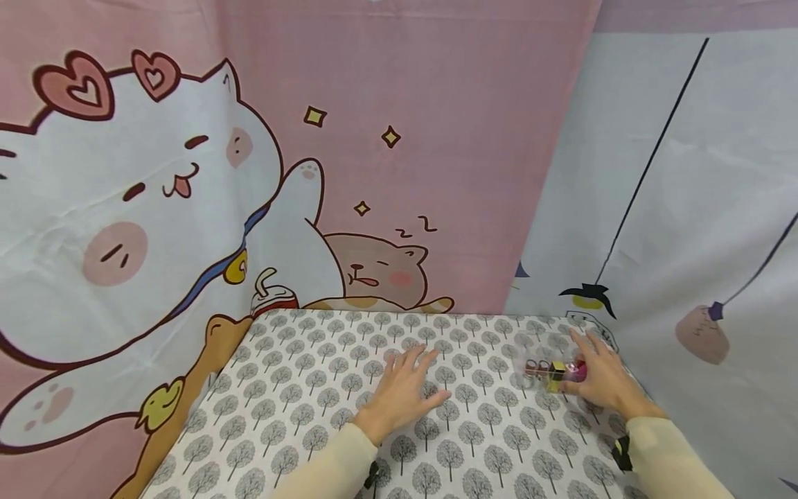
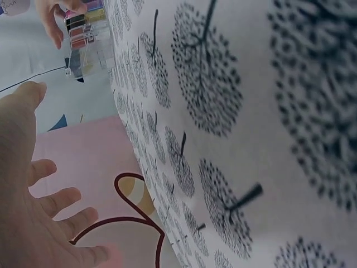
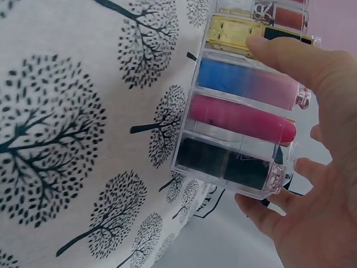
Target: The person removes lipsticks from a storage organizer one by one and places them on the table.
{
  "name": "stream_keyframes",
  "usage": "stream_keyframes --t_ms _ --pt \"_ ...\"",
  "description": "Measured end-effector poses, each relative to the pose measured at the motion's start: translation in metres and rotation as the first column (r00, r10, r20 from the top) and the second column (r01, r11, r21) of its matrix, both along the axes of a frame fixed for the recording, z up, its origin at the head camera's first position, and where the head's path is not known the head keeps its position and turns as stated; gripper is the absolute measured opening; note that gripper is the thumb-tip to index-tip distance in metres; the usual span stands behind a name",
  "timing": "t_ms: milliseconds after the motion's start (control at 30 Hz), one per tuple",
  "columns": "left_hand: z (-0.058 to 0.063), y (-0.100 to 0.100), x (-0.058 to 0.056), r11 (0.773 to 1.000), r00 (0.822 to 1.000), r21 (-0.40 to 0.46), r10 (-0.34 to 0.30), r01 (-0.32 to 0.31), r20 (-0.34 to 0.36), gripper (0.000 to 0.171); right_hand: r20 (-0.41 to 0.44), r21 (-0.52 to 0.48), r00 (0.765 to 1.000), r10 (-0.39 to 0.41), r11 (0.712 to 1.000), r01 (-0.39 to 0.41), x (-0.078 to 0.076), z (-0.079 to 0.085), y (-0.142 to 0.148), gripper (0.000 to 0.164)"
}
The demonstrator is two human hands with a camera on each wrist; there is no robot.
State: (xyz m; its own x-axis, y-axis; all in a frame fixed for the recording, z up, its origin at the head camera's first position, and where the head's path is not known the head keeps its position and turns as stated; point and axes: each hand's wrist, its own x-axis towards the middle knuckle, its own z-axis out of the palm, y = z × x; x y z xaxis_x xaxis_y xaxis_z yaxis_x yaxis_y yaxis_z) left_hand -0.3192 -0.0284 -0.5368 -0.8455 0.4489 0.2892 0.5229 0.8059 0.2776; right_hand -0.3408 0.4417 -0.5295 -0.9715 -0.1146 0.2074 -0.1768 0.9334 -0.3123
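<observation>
A clear plastic lipstick organizer (image 1: 521, 362) stands on the right part of the table. My right hand (image 1: 601, 374) grips its right end, thumb on the near side and fingers round the far side. In the right wrist view the organizer (image 3: 223, 186) holds a black tube (image 3: 223, 162), a pink tube (image 3: 240, 118), a blue-and-pink tube (image 3: 245, 82) and a gold-and-black one (image 3: 231, 32); further brownish tubes are cut off by the frame. My left hand (image 1: 402, 388) hovers over the table's middle, fingers spread, holding nothing.
A white cloth with grey trees covers the table (image 1: 349, 409). Behind it hangs a pink cartoon curtain (image 1: 461, 173); a pale cloth (image 1: 717, 208) hangs at the right, close beside my right hand. Dark bands show at both sleeve cuffs.
</observation>
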Motion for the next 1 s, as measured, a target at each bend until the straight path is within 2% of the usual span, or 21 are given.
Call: stream_keyframes --t_ms 167,400,600,833,1000 --pt "-0.004 0.013 0.000 1.000 0.999 0.026 -0.005 0.004 0.048 0.088 -0.012 0.005 1.000 0.001 1.000 -0.001 -0.003 0.000 0.006 0.138" --pt "-0.009 0.030 -0.001 0.999 0.997 0.041 -0.024 0.021 0.075 0.087 -0.045 0.002 0.998 0.051 0.999 -0.051 -0.002 -0.001 0.007 0.135" --pt "-0.012 0.045 -0.003 0.999 0.998 0.017 -0.036 0.035 0.051 0.086 -0.083 -0.011 0.993 0.086 0.996 -0.088 -0.003 -0.003 0.003 0.127" --pt "-0.017 0.062 -0.009 0.998 0.998 -0.017 -0.063 0.063 0.013 0.085 -0.029 -0.029 0.995 0.093 0.995 -0.094 0.000 0.003 -0.011 0.125" --pt "-0.015 0.073 -0.013 0.996 0.996 -0.033 -0.088 0.087 -0.016 0.086 0.001 -0.035 0.995 0.096 0.995 -0.096 0.000 0.008 -0.021 0.122"
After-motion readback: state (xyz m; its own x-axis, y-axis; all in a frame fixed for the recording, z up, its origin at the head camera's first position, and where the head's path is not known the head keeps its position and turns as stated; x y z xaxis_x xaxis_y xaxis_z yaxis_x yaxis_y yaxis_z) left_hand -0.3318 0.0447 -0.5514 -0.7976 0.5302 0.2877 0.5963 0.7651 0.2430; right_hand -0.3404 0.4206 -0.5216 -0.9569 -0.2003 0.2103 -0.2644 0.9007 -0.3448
